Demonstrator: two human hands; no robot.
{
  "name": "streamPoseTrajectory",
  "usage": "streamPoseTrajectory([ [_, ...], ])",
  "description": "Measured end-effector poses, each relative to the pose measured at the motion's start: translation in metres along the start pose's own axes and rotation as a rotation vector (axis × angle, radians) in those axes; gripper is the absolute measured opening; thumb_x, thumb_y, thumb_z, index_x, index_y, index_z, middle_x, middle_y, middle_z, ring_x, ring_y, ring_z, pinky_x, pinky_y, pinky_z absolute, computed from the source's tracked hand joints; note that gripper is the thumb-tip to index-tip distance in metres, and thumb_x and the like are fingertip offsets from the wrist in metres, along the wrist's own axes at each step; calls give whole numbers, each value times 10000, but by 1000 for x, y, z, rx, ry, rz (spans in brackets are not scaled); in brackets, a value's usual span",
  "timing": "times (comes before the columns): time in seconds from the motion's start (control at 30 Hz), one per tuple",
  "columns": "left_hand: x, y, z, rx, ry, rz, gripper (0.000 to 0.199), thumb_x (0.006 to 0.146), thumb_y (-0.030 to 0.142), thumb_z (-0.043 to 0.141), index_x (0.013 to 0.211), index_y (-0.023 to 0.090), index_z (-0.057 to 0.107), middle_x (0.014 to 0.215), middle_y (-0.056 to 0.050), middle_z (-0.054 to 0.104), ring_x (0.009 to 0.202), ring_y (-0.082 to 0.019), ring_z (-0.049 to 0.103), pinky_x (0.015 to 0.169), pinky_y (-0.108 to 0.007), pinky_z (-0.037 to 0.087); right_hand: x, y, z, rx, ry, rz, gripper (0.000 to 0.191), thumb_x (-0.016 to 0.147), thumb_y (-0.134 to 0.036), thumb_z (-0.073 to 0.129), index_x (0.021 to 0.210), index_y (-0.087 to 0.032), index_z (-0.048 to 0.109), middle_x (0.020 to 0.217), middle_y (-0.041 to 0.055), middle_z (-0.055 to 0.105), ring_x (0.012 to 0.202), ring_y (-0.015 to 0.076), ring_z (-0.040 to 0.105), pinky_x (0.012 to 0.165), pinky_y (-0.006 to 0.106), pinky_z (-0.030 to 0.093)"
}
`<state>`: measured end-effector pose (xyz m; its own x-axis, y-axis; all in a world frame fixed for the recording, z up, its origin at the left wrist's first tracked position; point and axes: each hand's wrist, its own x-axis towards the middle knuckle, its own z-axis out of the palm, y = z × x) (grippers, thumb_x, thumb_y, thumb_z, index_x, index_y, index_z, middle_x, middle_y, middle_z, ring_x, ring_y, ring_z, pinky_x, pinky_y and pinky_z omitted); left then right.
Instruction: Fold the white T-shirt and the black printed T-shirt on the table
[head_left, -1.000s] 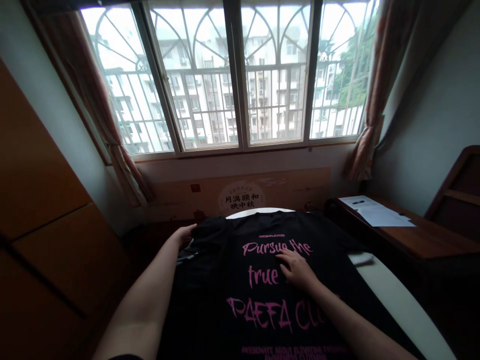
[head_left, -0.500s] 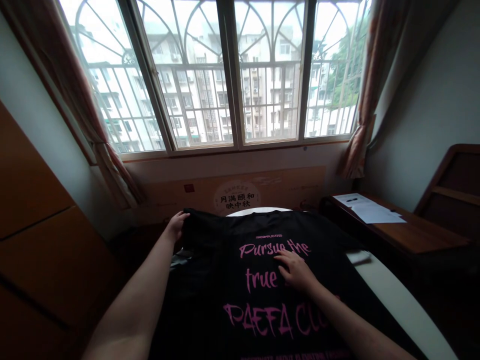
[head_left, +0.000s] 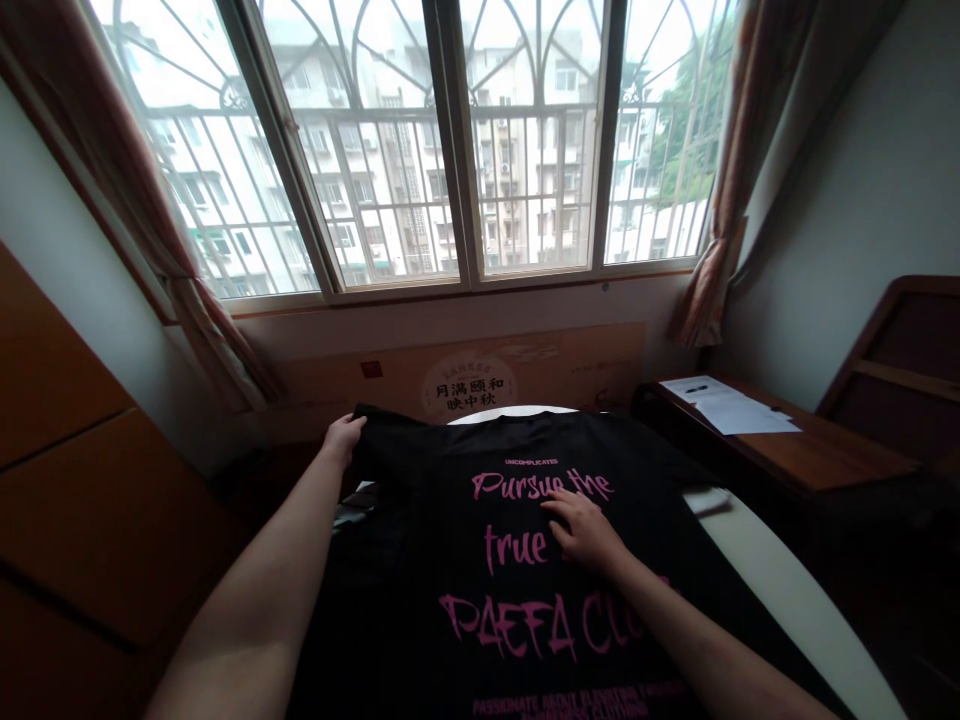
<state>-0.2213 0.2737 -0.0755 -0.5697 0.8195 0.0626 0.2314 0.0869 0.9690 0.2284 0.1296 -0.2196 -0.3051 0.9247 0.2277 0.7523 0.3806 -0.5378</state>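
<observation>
A black T-shirt (head_left: 450, 510) with pink lettering lies spread over a white round table (head_left: 810, 600), its collar toward the window. My left hand (head_left: 346, 437) pinches the end of the shirt's left sleeve and holds it out to the side. On the printed chest area rests my right hand (head_left: 581, 525), palm down with fingers spread, covering part of the words. Some light grey items poke out from beneath the shirt near each sleeve; I cannot make out what they are.
A wooden side table (head_left: 840, 455) with white papers (head_left: 742, 405) and a dark pen stands at the right, beside a wooden chair (head_left: 900, 350). Orange-brown cabinets (head_left: 67, 520) rise on the left. Ahead, a printed cardboard panel (head_left: 360, 385) leans below the barred window.
My left hand has drawn the sleeve slightly outward, and the sleeve looks flatter. My right hand stays on the shirt's print. The whole view has shifted a little.
</observation>
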Motion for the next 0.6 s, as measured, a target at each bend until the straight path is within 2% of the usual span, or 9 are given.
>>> streamPoseTrajectory([
  [0.1, 2, 0, -2, 34, -8, 10, 334, 860, 190, 660, 1183, 114, 694, 775, -92, 737, 669, -211, 710, 628, -281, 570, 0, 0, -1, 5, -2, 8, 426, 904, -287, 550, 1303, -220, 680, 1476, 85, 567, 1425, 260, 446, 1233, 473, 242],
  [0.23, 2, 0, 1, 92, -31, 16, 277, 853, 210, 666, 1107, 122, 733, 788, -93, 747, 680, -217, 709, 630, -266, 560, 0, -4, -4, 8, -3, 15, 428, 901, -297, 551, 1301, -225, 684, 1477, 87, 565, 1423, 274, 446, 1221, 484, 259],
  [0.43, -2, 6, 7, 109, -76, 6, 310, 874, 231, 652, 1155, 119, 721, 776, -92, 745, 652, -219, 702, 613, -275, 552, -1, -8, -7, -50, 4, -17, 436, 890, -277, 540, 1301, -230, 678, 1452, 86, 583, 1383, 271, 480, 1200, 447, 289],
  [0.53, -4, 9, 8, 92, -64, 4, 326, 876, 222, 649, 1176, 110, 711, 761, -93, 742, 646, -223, 701, 598, -278, 551, 13, -20, -11, -148, -40, -3, 449, 859, -250, 556, 1290, -220, 680, 1346, 110, 650, 1259, 287, 575, 1113, 419, 392],
  [0.6, -5, 11, 9, 77, -58, 10, 308, 865, 214, 666, 1150, 108, 722, 744, -92, 739, 640, -225, 701, 597, -281, 555, 36, -34, -12, -159, -87, 29, 459, 861, -250, 557, 1301, -191, 672, 1306, 135, 672, 1227, 299, 599, 1082, 412, 419],
])
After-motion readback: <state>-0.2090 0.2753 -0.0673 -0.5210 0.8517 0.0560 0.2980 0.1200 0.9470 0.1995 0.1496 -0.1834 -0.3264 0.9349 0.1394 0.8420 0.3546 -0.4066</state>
